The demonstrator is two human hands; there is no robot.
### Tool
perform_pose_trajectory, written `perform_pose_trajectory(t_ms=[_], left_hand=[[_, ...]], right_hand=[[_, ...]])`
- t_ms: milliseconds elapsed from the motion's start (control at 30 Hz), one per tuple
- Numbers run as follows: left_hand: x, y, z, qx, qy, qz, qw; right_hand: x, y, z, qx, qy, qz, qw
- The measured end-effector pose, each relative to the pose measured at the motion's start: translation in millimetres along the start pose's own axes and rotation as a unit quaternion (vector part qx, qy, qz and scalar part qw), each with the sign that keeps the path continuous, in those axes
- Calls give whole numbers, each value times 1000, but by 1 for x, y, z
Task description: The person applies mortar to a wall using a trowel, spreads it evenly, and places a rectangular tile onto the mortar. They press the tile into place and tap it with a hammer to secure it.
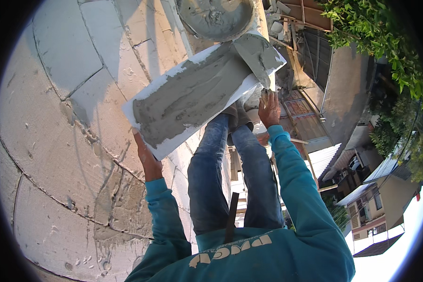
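A long white block (pixel 157 154) lies tilted across the space before me, its upper face coated with wet grey mortar (pixel 183 94). My left hand (pixel 148 160) supports the block's lower left end, fingers partly hidden beneath it. Closed around a trowel's handle, my right hand (pixel 269 109) is beside the block's right end. The trowel's mortar-smeared blade (pixel 259 55) rests over the mortar at that end. Most of the handle is hidden by my fingers.
A round basin (pixel 185 26) of grey mortar stands beyond the block. On the left rises a wall (pixel 61 141) of pale blocks with mortar joints. My legs (pixel 211 174) are below. To the right, the ground drops away toward roofs, a house (pixel 373 207) and green foliage (pixel 380 37).
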State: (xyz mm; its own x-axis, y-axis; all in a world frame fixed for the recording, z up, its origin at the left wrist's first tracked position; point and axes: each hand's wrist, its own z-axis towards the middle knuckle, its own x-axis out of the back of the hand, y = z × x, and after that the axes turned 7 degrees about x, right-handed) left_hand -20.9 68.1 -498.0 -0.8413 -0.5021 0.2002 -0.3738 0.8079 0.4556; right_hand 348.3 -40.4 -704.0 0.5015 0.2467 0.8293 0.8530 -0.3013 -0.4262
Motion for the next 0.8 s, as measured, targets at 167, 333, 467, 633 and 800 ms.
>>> perform_pose_trajectory(t_ms=[167, 333, 467, 633, 800], left_hand=[[-4, 2, -5, -6, -14, 4, 1000], [2, 2, 1, 6, 3, -7, 1000], [2, -3, -4, -5, 6, -5, 1000], [-6, -9, -8, -11, 8, -20, 1000], [-6, -15, -8, 7, 42, -36, 998]], right_hand=[[-17, 34, -56, -57, -100, 36, 993], [64, 69, -141, 29, -126, -85, 988], [111, 32, -134, -12, -100, 38, 994], [128, -80, -12, -312, -222, 602, 700], [131, -141, -44, -406, -274, 689, 535]])
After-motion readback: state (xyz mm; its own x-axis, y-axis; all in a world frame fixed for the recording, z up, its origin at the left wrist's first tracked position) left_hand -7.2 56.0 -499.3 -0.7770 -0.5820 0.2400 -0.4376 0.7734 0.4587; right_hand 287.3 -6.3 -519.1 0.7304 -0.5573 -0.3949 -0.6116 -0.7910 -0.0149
